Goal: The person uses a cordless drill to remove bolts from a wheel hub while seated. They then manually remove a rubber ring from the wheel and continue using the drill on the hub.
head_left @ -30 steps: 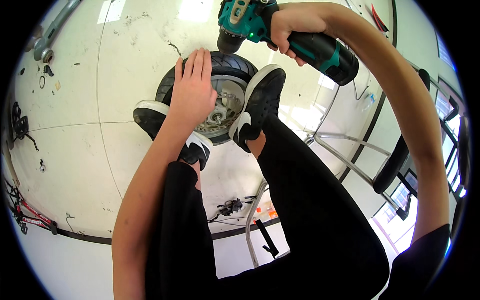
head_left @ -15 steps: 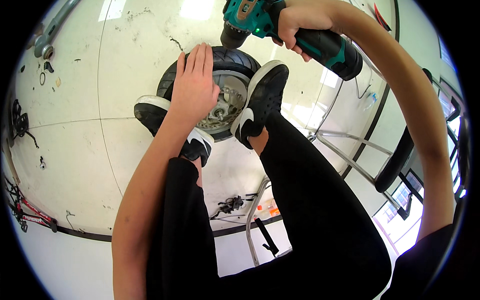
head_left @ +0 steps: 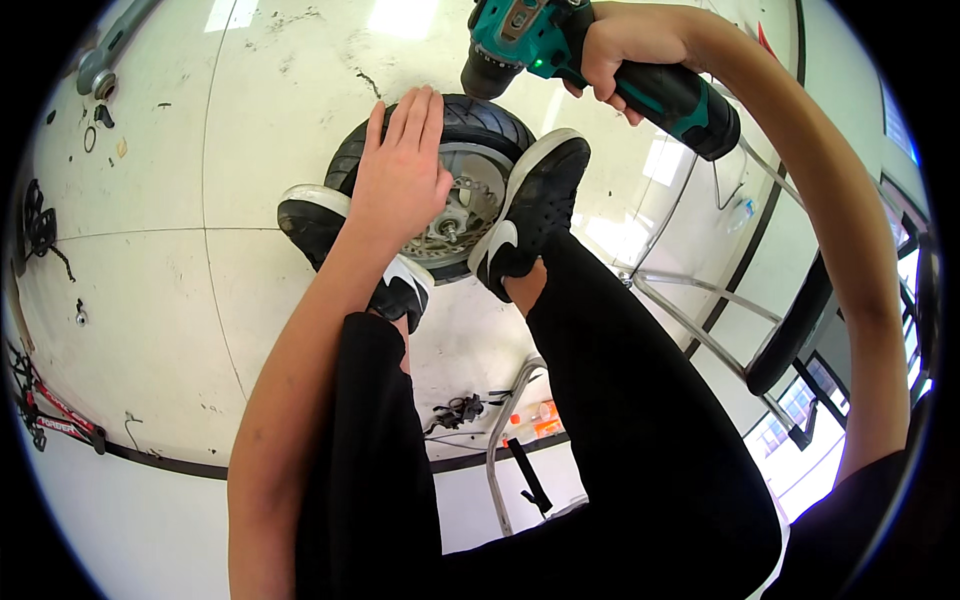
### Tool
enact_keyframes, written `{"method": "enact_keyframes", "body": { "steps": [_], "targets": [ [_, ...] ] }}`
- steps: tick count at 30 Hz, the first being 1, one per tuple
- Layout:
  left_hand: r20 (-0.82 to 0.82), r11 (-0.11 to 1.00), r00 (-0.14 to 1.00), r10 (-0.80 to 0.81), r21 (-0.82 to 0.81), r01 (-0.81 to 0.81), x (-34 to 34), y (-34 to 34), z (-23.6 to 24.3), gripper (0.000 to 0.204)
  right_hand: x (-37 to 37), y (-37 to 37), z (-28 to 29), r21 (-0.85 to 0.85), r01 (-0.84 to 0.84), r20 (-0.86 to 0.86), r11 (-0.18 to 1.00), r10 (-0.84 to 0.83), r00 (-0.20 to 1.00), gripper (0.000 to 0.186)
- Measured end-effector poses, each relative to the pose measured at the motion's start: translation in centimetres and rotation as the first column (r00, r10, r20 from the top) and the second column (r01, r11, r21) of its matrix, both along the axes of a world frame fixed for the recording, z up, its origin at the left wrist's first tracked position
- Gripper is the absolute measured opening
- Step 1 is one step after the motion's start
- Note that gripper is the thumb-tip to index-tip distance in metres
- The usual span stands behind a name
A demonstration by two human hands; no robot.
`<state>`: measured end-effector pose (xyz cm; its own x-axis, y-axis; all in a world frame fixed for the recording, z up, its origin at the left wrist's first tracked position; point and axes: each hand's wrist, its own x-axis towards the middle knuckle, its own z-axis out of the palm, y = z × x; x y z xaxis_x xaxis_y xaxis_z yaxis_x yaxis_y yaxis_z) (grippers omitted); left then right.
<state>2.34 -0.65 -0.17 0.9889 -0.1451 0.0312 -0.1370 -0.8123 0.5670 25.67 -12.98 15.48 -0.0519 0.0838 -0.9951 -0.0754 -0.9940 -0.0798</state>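
A small wheel with a black tyre (head_left: 488,118) lies on its side on the floor, a perforated brake disc (head_left: 484,203) and axle facing up. My left hand (head_left: 402,180) rests flat on its tyre and rim, fingers stretched out side by side. Beyond the wheel's far edge, my right hand (head_left: 635,50) is wrapped round the grip of a teal and black cordless drill (head_left: 525,35). A green light glows on the drill. Its chuck points down near the tyre's far edge; whether a bit touches the tyre cannot be made out. My black shoes (head_left: 545,190) flank the wheel.
On the left lie a grey metal tube (head_left: 110,60), small loose parts (head_left: 102,115), a black crank-like part (head_left: 38,222) and a red and black frame part (head_left: 65,425). Chrome tube legs (head_left: 690,315) stand at right. Orange-labelled bottles (head_left: 540,420) sit near the wall.
The whole view has shifted slightly, so the wheel, hands and drill appear a little further right. My left hand stays on the tyre and my right hand keeps holding the drill.
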Motion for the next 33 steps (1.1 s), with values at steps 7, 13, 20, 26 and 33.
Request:
{"method": "enact_keyframes", "body": {
  "steps": [7,13,20,26,33],
  "targets": [
    [0.001,1.000,1.000,0.006,0.012,-0.006,-0.2,0.2,-0.3,0.072,0.0,1.2,0.4,0.011,-0.081,0.031,0.997,0.080,0.996,0.026],
    [0.010,1.000,1.000,0.003,-0.002,-0.003,-0.1,0.0,-0.4,0.071,1.4,-1.0,-1.4,0.033,0.014,-0.044,0.999,-0.013,0.999,0.023],
    [-0.024,1.000,1.000,0.002,-0.001,-0.002,-0.4,0.8,-0.4,0.072,0.1,-0.6,-0.7,0.099,-0.036,0.107,0.994,0.026,0.994,0.019],
    [-0.044,1.000,0.999,0.000,-0.022,-0.001,-0.5,0.9,-0.1,0.075,0.6,-0.1,-0.4,0.059,-0.015,0.072,0.998,0.011,0.997,0.018],
    [-0.047,0.999,0.999,0.011,-0.032,-0.013,-0.9,1.2,-0.4,0.076,0.5,-0.1,-0.7,0.092,-0.046,0.064,0.995,0.040,0.997,0.013]
  ]
}}
